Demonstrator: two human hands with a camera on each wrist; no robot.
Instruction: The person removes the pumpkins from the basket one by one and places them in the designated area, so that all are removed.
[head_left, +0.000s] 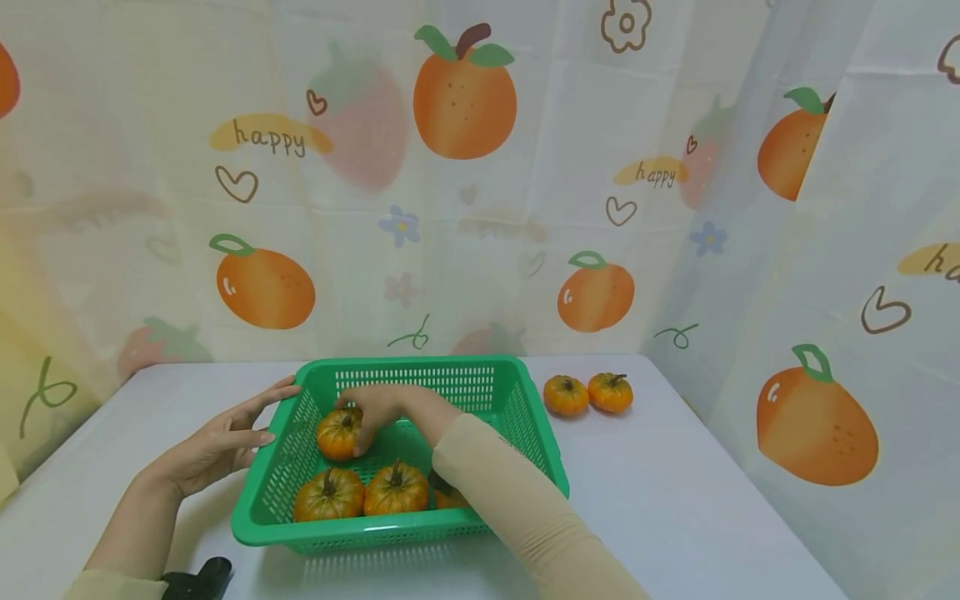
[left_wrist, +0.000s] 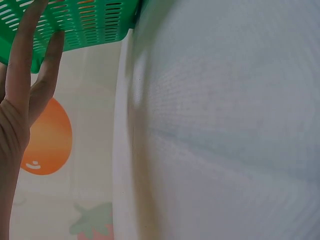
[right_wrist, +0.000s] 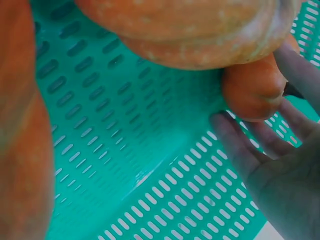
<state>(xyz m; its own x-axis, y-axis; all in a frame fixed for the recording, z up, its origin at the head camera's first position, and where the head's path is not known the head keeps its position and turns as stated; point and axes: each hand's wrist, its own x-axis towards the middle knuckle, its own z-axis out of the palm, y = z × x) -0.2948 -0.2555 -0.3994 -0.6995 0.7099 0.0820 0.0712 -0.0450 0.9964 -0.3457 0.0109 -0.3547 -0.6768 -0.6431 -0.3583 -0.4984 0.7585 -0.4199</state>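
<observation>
A green plastic basket (head_left: 397, 523) stands on the table with several small orange pumpkins inside. My right hand (head_left: 386, 408) reaches into it and grips the pumpkin (head_left: 336, 435) at the back left, fingers and thumb around its sides. In the right wrist view, that pumpkin (right_wrist: 252, 92) lies between thumb and fingers. Two pumpkins, one on the left (head_left: 328, 493) and one in the middle (head_left: 396, 487), sit along the front wall; another beside them is mostly hidden by my right arm. With extended fingers, my left hand (head_left: 213, 442) touches the basket's left side from outside.
Two more pumpkins, one (head_left: 566, 396) beside the other (head_left: 611, 392), sit on the white table (head_left: 645, 500) right of the basket. A fruit-print curtain (head_left: 480, 217) hangs behind the table and along its right side. A dark strap (head_left: 198, 579) is on the left wrist.
</observation>
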